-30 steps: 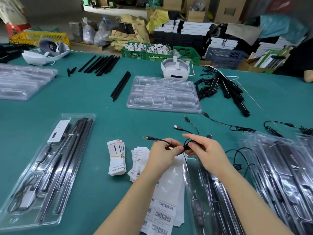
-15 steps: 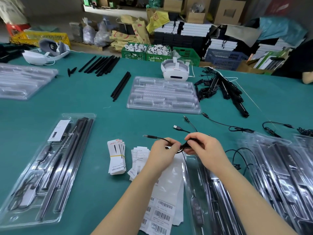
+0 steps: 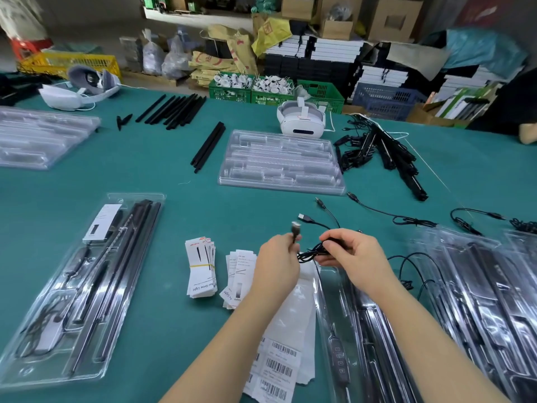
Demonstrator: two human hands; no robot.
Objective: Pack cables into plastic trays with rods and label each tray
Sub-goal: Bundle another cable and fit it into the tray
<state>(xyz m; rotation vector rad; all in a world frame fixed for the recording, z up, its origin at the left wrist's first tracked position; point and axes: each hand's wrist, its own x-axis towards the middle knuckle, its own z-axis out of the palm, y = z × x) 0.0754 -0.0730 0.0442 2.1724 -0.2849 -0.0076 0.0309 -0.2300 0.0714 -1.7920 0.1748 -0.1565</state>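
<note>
Now cable (image 3: 309, 254) bundle between both hands (pinched)

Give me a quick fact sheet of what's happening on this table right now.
Left hand: pinches the cable's plug end
Right hand: grips the coiled black cable
Below hands: tray with rods and barcode labels
Left side: packed tray
Table middle: empty clear tray
Far side: white headset

left hand (image 3: 277, 261) grips plug end | right hand (image 3: 353, 254) pinches bundled cable (image 3: 309, 254) | above tray (image 3: 357, 330)
</note>
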